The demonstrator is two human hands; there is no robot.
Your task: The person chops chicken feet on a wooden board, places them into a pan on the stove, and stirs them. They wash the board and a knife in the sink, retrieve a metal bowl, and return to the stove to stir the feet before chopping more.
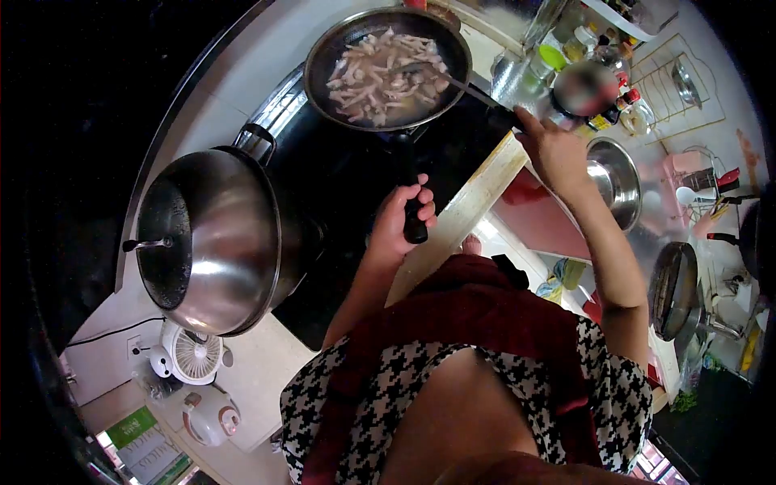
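Note:
A dark frying pan (318, 99) sits on the black stovetop (343, 174). Pale chicken feet (380, 77) lie in cloudy liquid inside it. My left hand (402, 217) is wrapped round the pan's black handle (404, 158), which points toward me. With fingers closed, my right hand (558, 153) grips the dark end of a long metal spatula (469, 90). The spatula's head is among the chicken feet, partly covered by them.
A large domed steel pot lid (230, 246) covers a vessel left of the pan. Beyond my right hand are a steel bowl (616, 182), several sauce bottles (626, 101) and a wire rack (675, 85). A white fan (194, 356) and a rice cooker (212, 414) stand at lower left.

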